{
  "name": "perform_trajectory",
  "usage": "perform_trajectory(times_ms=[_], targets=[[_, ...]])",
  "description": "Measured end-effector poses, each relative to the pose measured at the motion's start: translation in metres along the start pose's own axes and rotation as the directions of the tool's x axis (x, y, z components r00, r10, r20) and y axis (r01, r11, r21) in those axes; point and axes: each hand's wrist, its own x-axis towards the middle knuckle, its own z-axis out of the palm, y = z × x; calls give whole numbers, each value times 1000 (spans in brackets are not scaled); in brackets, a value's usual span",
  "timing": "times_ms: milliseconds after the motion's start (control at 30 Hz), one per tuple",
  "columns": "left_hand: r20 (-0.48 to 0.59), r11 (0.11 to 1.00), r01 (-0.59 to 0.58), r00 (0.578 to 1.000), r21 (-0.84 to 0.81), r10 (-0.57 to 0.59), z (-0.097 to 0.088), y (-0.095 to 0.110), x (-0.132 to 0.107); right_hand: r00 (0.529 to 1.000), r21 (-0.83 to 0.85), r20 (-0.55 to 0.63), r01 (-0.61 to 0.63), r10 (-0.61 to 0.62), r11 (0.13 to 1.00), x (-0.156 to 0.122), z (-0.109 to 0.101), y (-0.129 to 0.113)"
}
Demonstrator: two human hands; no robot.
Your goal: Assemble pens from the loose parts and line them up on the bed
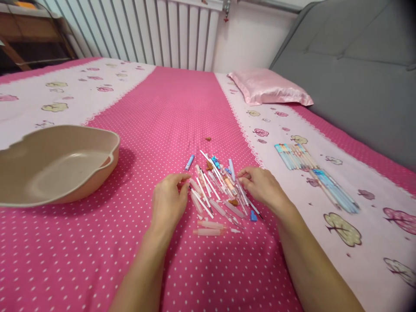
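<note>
Between my two hands lies a loose pile of pen parts: white refills, translucent pink pen barrels and small blue and brown pieces. My left hand is at the pile's left edge, fingers bent, with a gap between thumb and forefinger. On the opposite side, my right hand rests by the refill ends with its fingers loosely curved. Neither hand visibly grips anything, though some fingertips are partly hidden. A blue pen piece lies just beyond my left fingers, and a blue figure-shaped piece sits below my right hand.
A beige basin stands on the pink dotted bedspread at left. To the right, pens lie in two groups, a farther row and a nearer blue bundle. A pink pillow leans near the grey headboard; a radiator is behind.
</note>
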Motion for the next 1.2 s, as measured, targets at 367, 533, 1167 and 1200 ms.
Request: perform_trajectory(times_ms=[367, 533, 1167, 1200], targets=[[-33, 998, -63, 998, -15, 62, 2, -3, 0, 990, 45, 3, 140, -140, 989, 5, 17, 1], [19, 999, -26, 999, -18, 27, 0, -2, 0, 995, 152, -8, 98, -98, 983, 8, 18, 4], [-39, 999, -30, 999, -34, 29, 1, -3, 1, 986, 342, -155, -10, 67, 940, 31, 46, 8], [-41, 998, -25, 999, -51, 23, 0, -3, 1, 981, 380, -180, 2, 72, 925, 31, 43, 8]])
